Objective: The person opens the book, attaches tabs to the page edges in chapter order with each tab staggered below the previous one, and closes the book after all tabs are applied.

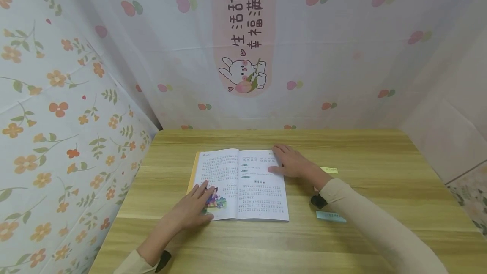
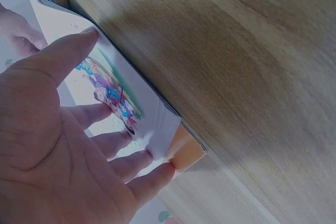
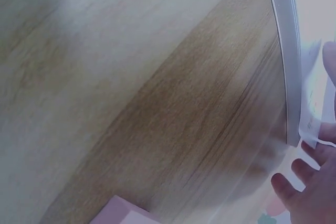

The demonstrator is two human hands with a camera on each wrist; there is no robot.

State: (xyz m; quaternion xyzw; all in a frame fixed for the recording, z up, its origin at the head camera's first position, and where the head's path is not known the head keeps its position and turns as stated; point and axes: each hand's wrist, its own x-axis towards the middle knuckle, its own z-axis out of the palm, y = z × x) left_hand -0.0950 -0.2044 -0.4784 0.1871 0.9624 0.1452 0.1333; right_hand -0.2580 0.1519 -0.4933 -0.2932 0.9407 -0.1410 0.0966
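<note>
Lying open with spine running away from the person, the book has left hand flat on its near-left page, right hand flat at its far-right edge.

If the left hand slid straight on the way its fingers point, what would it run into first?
The left hand lies flat on the open book's left page, fingers aimed up and slightly right. It would probably cross the colourful picture, then printed text toward the centre fold. Nothing else seems to lie in that line.

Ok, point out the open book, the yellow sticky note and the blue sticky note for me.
open book (image 1: 258,189): head view, on its right page.
yellow sticky note (image 1: 330,170): head view, on its middle.
blue sticky note (image 1: 330,217): head view, on its middle.
</note>
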